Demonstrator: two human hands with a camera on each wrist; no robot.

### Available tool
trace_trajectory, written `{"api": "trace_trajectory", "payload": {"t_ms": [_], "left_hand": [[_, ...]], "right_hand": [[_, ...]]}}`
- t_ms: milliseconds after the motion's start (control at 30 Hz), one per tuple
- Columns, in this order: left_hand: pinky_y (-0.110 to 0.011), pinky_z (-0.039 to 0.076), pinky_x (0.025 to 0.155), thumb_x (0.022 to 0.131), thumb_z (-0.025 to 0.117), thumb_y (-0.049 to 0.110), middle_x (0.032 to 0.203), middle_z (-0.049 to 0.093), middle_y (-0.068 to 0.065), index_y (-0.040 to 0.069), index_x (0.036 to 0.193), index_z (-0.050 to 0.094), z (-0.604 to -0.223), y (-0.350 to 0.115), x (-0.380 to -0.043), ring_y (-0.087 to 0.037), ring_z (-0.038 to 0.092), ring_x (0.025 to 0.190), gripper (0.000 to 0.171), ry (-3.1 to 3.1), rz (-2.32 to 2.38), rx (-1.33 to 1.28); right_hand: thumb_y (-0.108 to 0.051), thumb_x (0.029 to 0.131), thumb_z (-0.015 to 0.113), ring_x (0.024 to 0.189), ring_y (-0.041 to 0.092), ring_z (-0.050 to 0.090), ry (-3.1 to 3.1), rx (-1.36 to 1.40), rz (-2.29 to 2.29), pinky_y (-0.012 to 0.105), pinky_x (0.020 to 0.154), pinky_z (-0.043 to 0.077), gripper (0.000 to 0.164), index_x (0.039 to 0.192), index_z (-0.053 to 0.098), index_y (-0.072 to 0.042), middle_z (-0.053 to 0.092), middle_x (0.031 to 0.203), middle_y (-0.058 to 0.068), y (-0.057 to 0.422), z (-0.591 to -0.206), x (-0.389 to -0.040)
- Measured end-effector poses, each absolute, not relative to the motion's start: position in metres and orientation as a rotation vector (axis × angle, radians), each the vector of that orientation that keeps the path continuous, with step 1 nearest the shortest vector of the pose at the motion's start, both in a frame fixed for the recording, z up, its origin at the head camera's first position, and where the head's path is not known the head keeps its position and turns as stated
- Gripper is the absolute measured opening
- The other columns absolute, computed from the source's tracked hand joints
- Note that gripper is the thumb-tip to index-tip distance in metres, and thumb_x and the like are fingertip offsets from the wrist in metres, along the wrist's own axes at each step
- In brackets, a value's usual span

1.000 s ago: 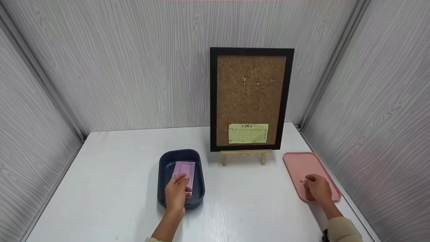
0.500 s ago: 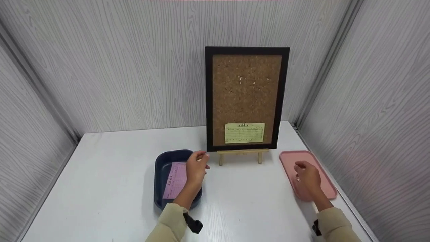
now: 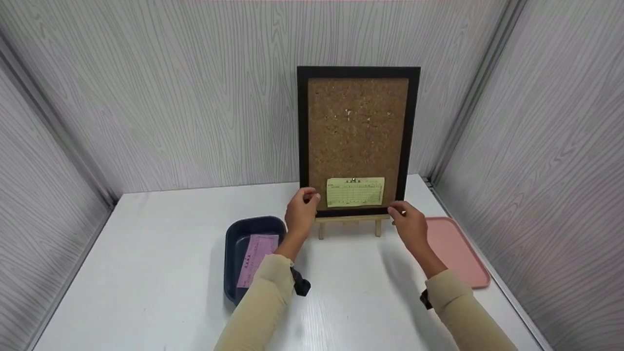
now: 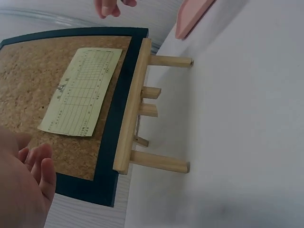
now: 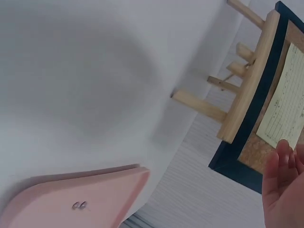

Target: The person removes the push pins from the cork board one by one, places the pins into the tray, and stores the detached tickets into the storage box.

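In the head view, my left hand is raised beside the lower left of a framed corkboard, fingers loosely bent and nothing visible between them. My right hand is at the board's lower right corner, its fingers loosely bent too; I see nothing held. Between the hands, a yellow printed slip is fixed to the cork by a small pin at its top. In the left wrist view the yellow slip lies beyond the left fingers. Whether any fingertip touches the board is unclear.
A small wooden easel carries the board. At left, a dark blue tray contains a pink printed slip. A pink tray stands at right; small shiny pieces lie in it. Panel walls surround the white table.
My left hand has left the pink slip in the blue tray and risen to the board's left side. My right hand has moved from the pink tray leftward to the board's lower right.
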State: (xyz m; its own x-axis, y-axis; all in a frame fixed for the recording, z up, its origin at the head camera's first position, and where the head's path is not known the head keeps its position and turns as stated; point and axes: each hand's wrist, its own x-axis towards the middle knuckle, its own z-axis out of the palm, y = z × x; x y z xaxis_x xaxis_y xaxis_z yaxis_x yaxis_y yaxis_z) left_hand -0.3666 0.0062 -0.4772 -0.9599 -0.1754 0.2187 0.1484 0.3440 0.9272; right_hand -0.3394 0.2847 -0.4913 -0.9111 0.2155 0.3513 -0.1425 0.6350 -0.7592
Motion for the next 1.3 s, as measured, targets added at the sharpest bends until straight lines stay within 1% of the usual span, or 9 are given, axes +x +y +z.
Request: {"api": "trace_trajectory", "payload": {"t_ms": [100, 200, 333, 467, 533, 633, 867, 1033, 1300], "left_hand": [[-0.040, 0.051, 0.084, 0.099, 0.064, 0.031, 0.108, 0.070, 0.001, 0.017, 0.121, 0.069, -0.473, 0.011, -0.375, -0.017, 0.065, 0.096, 0.026, -2.371, -1.578, 0.033], [-0.042, 0.051, 0.085, 0.100, 0.063, 0.031, 0.109, 0.071, 0.000, 0.017, 0.121, 0.069, -0.468, 0.015, -0.383, -0.018, 0.066, 0.098, 0.026, -2.399, -1.537, 0.045], [-0.043, 0.051, 0.089, 0.100, 0.063, 0.032, 0.115, 0.072, -0.001, 0.017, 0.124, 0.069, -0.463, 0.021, -0.392, -0.020, 0.067, 0.104, 0.029, -2.427, -1.536, 0.050], [-0.043, 0.051, 0.092, 0.100, 0.062, 0.031, 0.117, 0.072, -0.001, 0.017, 0.127, 0.068, -0.460, 0.026, -0.398, -0.020, 0.067, 0.106, 0.031, -2.446, -1.539, 0.045], [-0.042, 0.052, 0.091, 0.100, 0.062, 0.030, 0.116, 0.073, 0.000, 0.017, 0.126, 0.068, -0.460, 0.029, -0.400, -0.019, 0.068, 0.104, 0.030, -2.451, -1.536, 0.044], [-0.042, 0.052, 0.091, 0.100, 0.062, 0.029, 0.114, 0.073, 0.001, 0.018, 0.126, 0.068, -0.459, 0.033, -0.401, -0.018, 0.068, 0.101, 0.029, -2.457, -1.534, 0.039], [-0.043, 0.051, 0.088, 0.100, 0.063, 0.030, 0.109, 0.073, 0.005, 0.020, 0.123, 0.068, -0.456, 0.040, -0.399, -0.016, 0.069, 0.095, 0.025, -2.459, -1.497, 0.050], [-0.043, 0.050, 0.089, 0.100, 0.063, 0.033, 0.106, 0.073, 0.006, 0.022, 0.119, 0.070, -0.457, 0.041, -0.401, -0.014, 0.068, 0.092, 0.023, -2.458, -1.474, 0.068], [-0.045, 0.051, 0.087, 0.101, 0.062, 0.031, 0.102, 0.073, 0.005, 0.022, 0.111, 0.073, -0.457, 0.043, -0.402, -0.015, 0.067, 0.088, 0.017, -2.440, -1.475, 0.044]], "right_hand": [[-0.022, 0.098, 0.067, 0.078, 0.026, 0.068, -2.422, -0.022, 1.195, 0.034, 0.069, 0.051, 0.023, 0.114, 0.072, -0.006, 0.072, 0.097, 0.010, 0.271, -0.486, -0.348], [-0.021, 0.098, 0.067, 0.077, 0.022, 0.067, -2.413, -0.005, 1.184, 0.034, 0.069, 0.052, 0.024, 0.114, 0.073, -0.006, 0.073, 0.097, 0.009, 0.260, -0.483, -0.358], [-0.023, 0.098, 0.067, 0.077, 0.024, 0.068, -2.407, 0.006, 1.168, 0.037, 0.067, 0.052, 0.024, 0.114, 0.073, -0.007, 0.073, 0.098, 0.009, 0.247, -0.479, -0.370], [-0.025, 0.098, 0.066, 0.083, 0.025, 0.068, -2.406, 0.023, 1.122, 0.042, 0.070, 0.053, 0.024, 0.115, 0.073, -0.009, 0.073, 0.102, 0.008, 0.233, -0.476, -0.382], [-0.026, 0.098, 0.067, 0.087, 0.024, 0.068, -2.406, 0.033, 1.089, 0.044, 0.072, 0.053, 0.024, 0.115, 0.074, -0.010, 0.074, 0.104, 0.008, 0.226, -0.474, -0.387], [-0.025, 0.098, 0.067, 0.086, 0.025, 0.068, -2.397, 0.046, 1.066, 0.045, 0.072, 0.053, 0.023, 0.114, 0.074, -0.010, 0.074, 0.102, 0.008, 0.217, -0.473, -0.393], [-0.025, 0.098, 0.067, 0.080, 0.023, 0.066, -2.348, 0.021, 1.144, 0.037, 0.066, 0.050, 0.020, 0.111, 0.073, -0.011, 0.073, 0.101, 0.008, 0.205, -0.475, -0.406], [-0.025, 0.098, 0.067, 0.088, 0.023, 0.065, -2.299, -0.032, 1.233, 0.037, 0.072, 0.050, 0.018, 0.108, 0.072, -0.010, 0.071, 0.100, 0.008, 0.200, -0.478, -0.411], [-0.029, 0.097, 0.068, 0.092, 0.023, 0.065, -2.285, -0.093, 1.225, 0.042, 0.079, 0.050, 0.018, 0.105, 0.070, -0.013, 0.071, 0.099, 0.005, 0.191, -0.480, -0.415]]}}
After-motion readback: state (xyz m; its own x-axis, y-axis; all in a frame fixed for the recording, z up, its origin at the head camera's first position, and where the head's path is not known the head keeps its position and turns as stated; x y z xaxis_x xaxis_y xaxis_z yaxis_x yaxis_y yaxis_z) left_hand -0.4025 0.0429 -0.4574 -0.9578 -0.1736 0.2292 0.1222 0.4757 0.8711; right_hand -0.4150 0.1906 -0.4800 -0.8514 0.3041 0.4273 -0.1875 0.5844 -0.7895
